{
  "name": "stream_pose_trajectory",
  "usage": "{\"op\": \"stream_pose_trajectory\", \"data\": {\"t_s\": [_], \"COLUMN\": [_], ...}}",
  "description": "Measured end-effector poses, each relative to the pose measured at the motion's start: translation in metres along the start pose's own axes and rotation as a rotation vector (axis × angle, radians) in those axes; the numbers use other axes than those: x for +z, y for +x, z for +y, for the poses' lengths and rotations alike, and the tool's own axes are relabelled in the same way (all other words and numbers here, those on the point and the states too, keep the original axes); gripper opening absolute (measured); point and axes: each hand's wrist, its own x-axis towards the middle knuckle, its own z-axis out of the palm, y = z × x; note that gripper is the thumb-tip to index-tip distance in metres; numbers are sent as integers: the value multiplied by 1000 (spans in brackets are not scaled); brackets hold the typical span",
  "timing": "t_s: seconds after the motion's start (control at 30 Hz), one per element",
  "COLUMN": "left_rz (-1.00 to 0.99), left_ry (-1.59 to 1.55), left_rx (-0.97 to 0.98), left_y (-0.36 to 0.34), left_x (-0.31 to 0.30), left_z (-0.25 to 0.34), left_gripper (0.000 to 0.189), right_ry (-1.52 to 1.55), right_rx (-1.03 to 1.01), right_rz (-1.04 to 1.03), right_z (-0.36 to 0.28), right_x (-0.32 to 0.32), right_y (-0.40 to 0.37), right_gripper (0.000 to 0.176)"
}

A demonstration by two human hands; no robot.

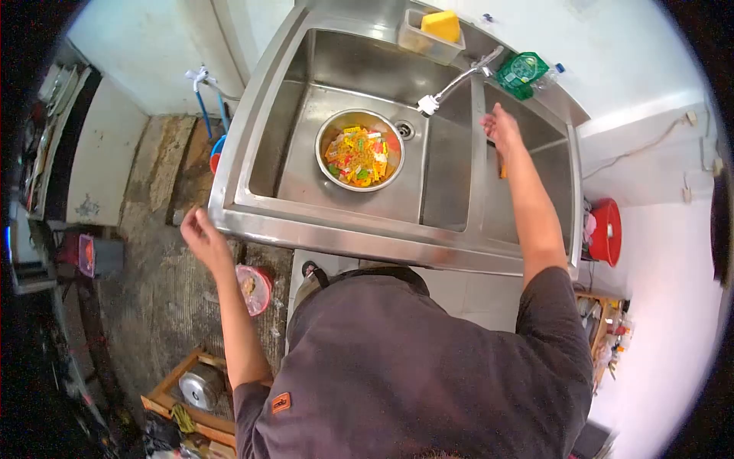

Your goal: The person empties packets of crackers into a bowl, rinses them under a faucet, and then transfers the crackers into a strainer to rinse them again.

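Fingers of left hand (205, 239): partly open, loosely bent, without visible grip on any object; just beside near-left corner of sink unit (344, 233), contact not determinable. Fingers of right hand (503, 131): partly open, slightly bent, likewise without visible grip; near faucet (457, 82) and green pouch (520, 75). From right hand, metal bowl (394, 153) to the left and toward near edge; from left hand, to the right and toward far edge. Round bowl, no long axis; coloured contents (355, 153) inside. In view, nearer hand: right.
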Motion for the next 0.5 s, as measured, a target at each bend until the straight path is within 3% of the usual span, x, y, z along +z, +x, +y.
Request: {"op": "stream_pose_trajectory", "data": {"t_s": [0.03,0.1,0.13,0.17,0.33,0.43,0.5], "left_rz": [-3,-27,-6,11,102,82,91], "left_ry": [112,71,208,342,616,648,664], "left_rx": [57,-14,65,139,85,50,61], "left_y": [1,3,3,2,-3,-4,-5], "left_x": [9,30,37,43,59,61,63], "left_z": [11,8,14,23,32,33,31], "left_gripper": [34,39,41,44,52,50,48], "right_ry": [52,100,117,102,202,156,161], "right_rx": [51,38,32,34,73,100,22], "right_rz": [-67,-37,-46,-105,-165,-342,-338], "right_z": [2,-8,-13,-15,-16,-3,-3], "right_x": [-8,3,7,5,22,20,22], "right_y": [42,77,96,120,176,213,219], "right_gripper": [46,55,55,54,46,41,37]}}
